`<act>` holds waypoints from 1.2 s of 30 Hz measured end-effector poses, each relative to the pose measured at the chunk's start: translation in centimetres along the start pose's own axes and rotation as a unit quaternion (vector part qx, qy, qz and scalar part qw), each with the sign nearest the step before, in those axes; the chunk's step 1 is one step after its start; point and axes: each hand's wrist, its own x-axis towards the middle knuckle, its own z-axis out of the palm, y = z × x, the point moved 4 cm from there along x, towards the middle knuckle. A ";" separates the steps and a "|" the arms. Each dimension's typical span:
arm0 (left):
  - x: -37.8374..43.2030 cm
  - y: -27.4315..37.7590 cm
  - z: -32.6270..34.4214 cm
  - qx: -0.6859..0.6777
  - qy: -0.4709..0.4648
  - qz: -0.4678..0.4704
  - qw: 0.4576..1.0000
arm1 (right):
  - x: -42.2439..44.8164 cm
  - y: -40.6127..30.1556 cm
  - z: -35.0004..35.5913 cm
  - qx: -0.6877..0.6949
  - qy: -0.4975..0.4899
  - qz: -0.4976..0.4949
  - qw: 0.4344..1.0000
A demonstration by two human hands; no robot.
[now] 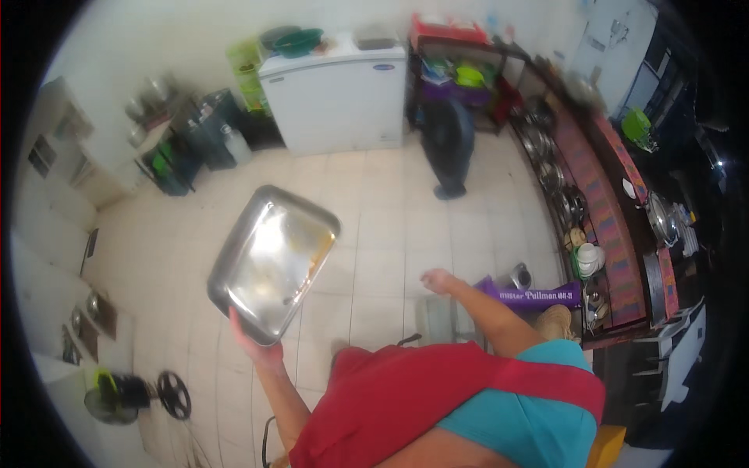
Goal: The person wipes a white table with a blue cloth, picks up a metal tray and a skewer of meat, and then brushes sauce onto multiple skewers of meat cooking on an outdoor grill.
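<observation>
My left hand (257, 345) grips the lower left corner of a rectangular stainless steel tray (272, 263) with raised walls. The tray is tilted so that its inside shows, with a brownish-yellow smear along its right side. Nothing shows in my right hand (437, 281), which is held out over the tiled floor on the right with its fingers partly curled. Below that hand is a pale translucent box (436, 319), and a purple carton (535, 294) bearing writing lies to its right.
A white chest freezer (339, 105) stands at the far wall, beside a dark shelf (456, 47) of containers. Before it on the floor is a black object (447, 140). Metal pots (541, 146) line the right-hand shelving. At lower left is a fan (126, 398).
</observation>
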 end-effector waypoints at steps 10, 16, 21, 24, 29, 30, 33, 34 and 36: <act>35.7 -3.5 8.0 -0.019 -0.052 -0.062 0.997 | 24.2 -6.8 -20.8 0.086 0.172 0.034 0.981; 53.7 -8.9 15.2 -0.014 -0.073 -0.072 0.995 | 34.9 0.5 -32.6 0.136 0.293 0.114 0.940; 67.5 -15.0 20.4 0.001 -0.117 -0.039 0.992 | 46.7 7.9 -46.8 0.044 0.456 0.115 0.882; 75.4 -17.6 24.1 -0.010 -0.111 -0.022 0.993 | 54.8 11.5 -55.3 0.133 0.502 0.118 0.846; 86.4 -20.2 30.4 -0.021 -0.085 0.013 0.996 | 67.4 17.5 -70.3 0.136 0.538 0.199 0.808; 88.6 -20.5 31.3 -0.018 -0.056 0.014 0.998 | 69.6 19.0 -72.9 0.112 0.535 0.210 0.810; 94.4 -20.8 33.7 -0.002 0.009 0.042 0.999 | 76.2 24.9 -79.3 0.040 0.531 0.236 0.813; 96.2 -20.7 34.8 0.006 -0.021 0.062 0.998 | 78.4 27.1 -80.9 -0.002 0.529 0.249 0.811; 100.9 -20.4 36.3 0.001 -0.010 0.106 0.994 | 83.3 31.1 -83.5 -0.219 0.456 0.216 0.835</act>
